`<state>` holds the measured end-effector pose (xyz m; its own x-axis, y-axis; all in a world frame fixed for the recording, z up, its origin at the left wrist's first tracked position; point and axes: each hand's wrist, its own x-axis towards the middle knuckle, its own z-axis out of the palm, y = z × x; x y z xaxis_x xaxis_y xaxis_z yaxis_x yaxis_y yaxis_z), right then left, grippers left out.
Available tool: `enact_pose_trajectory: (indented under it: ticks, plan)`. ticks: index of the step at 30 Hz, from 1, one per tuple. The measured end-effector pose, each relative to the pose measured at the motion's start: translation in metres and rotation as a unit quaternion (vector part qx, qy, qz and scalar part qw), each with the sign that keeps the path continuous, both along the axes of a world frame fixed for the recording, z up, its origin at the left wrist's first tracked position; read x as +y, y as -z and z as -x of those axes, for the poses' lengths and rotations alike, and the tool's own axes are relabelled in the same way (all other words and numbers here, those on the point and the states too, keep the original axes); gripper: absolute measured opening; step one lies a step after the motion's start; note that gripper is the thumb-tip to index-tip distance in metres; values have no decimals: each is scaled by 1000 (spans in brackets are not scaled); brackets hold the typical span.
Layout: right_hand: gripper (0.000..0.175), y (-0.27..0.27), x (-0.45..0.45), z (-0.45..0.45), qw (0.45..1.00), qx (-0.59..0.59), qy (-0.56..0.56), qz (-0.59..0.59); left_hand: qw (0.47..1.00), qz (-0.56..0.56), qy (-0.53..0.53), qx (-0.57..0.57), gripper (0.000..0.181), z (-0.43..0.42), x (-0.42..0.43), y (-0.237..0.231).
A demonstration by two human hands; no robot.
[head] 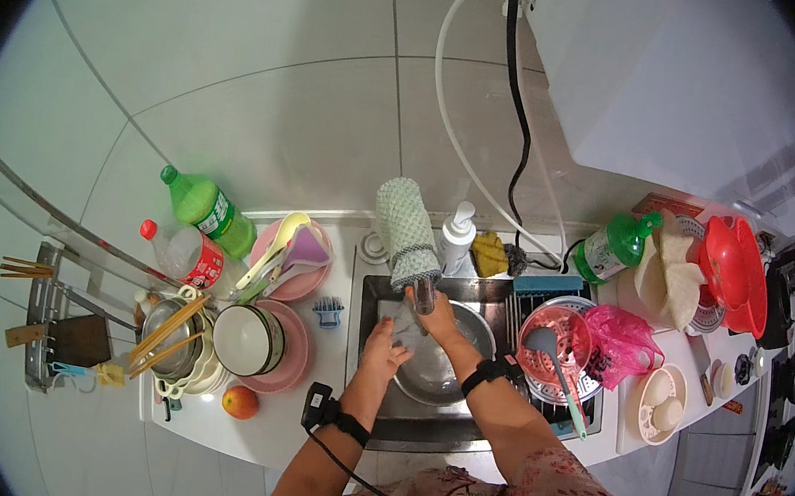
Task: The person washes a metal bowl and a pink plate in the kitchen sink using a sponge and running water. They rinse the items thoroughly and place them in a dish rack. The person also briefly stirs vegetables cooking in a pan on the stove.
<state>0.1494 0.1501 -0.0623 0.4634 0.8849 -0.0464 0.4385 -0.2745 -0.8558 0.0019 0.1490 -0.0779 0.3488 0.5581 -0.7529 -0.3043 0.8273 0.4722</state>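
Observation:
Both of my hands are over the stainless steel sink (365, 419), below a tap wrapped in a pale green textured cloth (407, 227). My right hand (439, 319) is beside the clear, dark-tinted spout (424, 296), which partly hides its fingers. Whether it grips anything is unclear. My left hand (384, 354) is lower and to the left, palm turned inward and fingers apart. Between the hands is a blurred, clear patch, perhaps running water. A round metal basin (438, 383) lies under them in the sink, with what looks like water in it.
Left of the sink are nested bowls (242, 341), a pink plate (296, 350), an apple (240, 402) and a small blue brush (328, 312). A white pump bottle (458, 232) stands behind. At right, a red colander (541, 336) holds a spatula (558, 374) beside a pink plastic bag (620, 344).

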Motion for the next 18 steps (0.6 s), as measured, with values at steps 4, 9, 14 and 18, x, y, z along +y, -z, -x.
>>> enact_pose_trajectory:
  ticks: [4,9,14,18]
  plan:
    - [25,-4,0,12,995,-31,-95,25,986,162,-5,29,82,-1,9,-4]
    - [10,-16,-28,23,949,-30,-268,-160,966,-22,-5,-258,52,-7,11,-24]
    - [26,-8,-37,-20,971,235,42,-15,971,12,-49,-234,46,-12,9,-35]
    - [21,2,-30,-30,737,664,26,121,965,22,25,-259,46,-12,8,-35]
